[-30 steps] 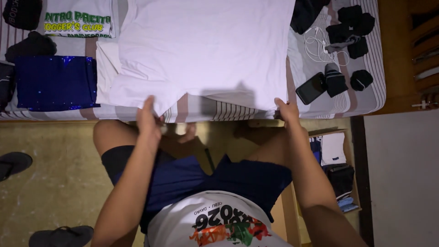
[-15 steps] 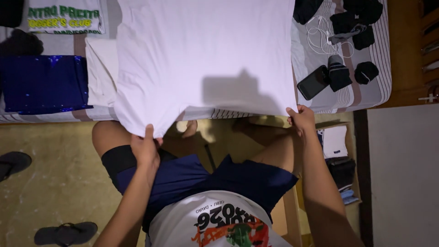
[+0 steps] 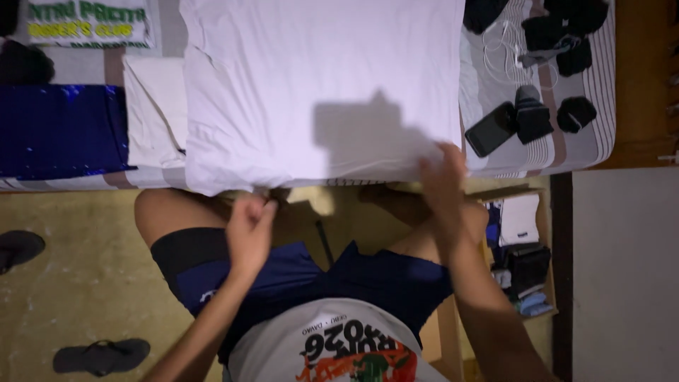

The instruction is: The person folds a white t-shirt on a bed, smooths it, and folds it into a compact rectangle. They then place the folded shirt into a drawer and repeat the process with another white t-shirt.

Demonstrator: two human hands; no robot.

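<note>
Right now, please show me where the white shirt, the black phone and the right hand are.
white shirt (image 3: 318,78), head view, middle of the cloth.
black phone (image 3: 491,129), head view, screen centre.
right hand (image 3: 442,173), head view, back of hand.

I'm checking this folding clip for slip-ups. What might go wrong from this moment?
The white shirt hangs over the bed edge; with the left hand just below it and seemingly off the cloth, that corner may sag or slide off. The right hand sits close to the black phone and white cable, so a sweep sideways might knock them.
</note>
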